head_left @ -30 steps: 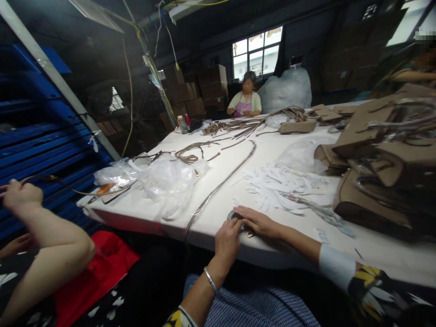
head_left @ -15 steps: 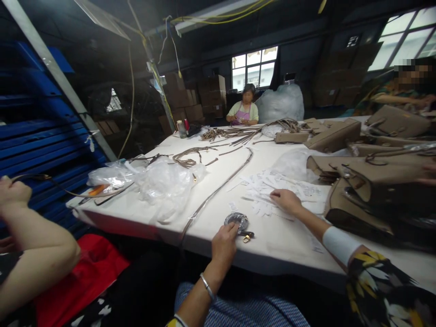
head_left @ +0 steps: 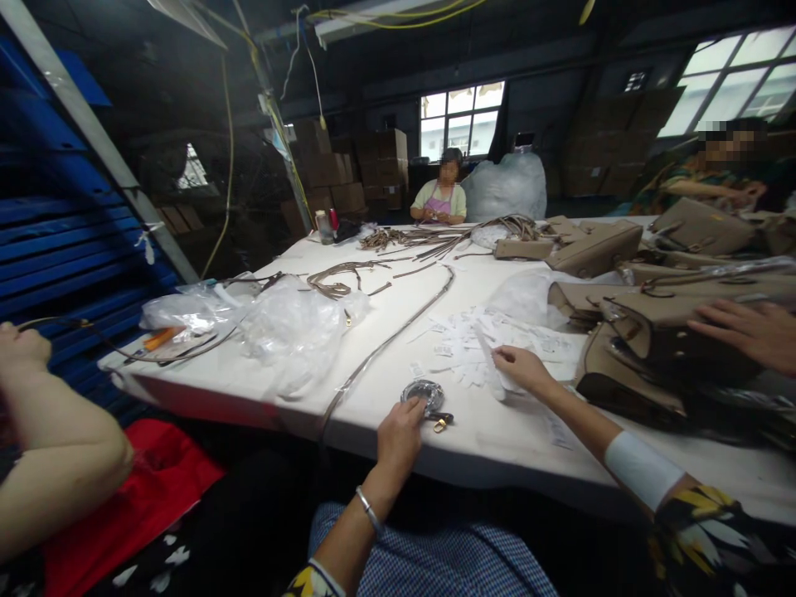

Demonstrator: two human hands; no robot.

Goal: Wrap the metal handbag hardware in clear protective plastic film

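Note:
Near the front edge of the table, my left hand (head_left: pixel 400 433) has its fingers closed on a coiled bag strap (head_left: pixel 423 391) wrapped in clear plastic. A gold clasp (head_left: pixel 441 425) sticks out from the coil on the near side. My right hand (head_left: pixel 523 367) pinches a white paper label (head_left: pixel 487 348), raised at a tilt over a spread of similar white labels (head_left: pixel 453 340). To the left of the coil, a long plastic-wrapped strap (head_left: pixel 391 340) runs across the table to its front edge.
Taupe handbags (head_left: pixel 659 332) are stacked at the right, with another person's hand (head_left: pixel 752 332) on them. Crumpled clear plastic (head_left: pixel 292 332) and loose straps (head_left: pixel 339 278) lie left. At far left, a co-worker's arm (head_left: pixel 55 448) holds a strap. Another person (head_left: pixel 440 199) sits across the white table (head_left: pixel 373 390).
A white label now stands raised in my right fingers, above the spread. My left hand stays on the coiled strap. Another person's hand now reaches further over the handbags; the view has shifted slightly.

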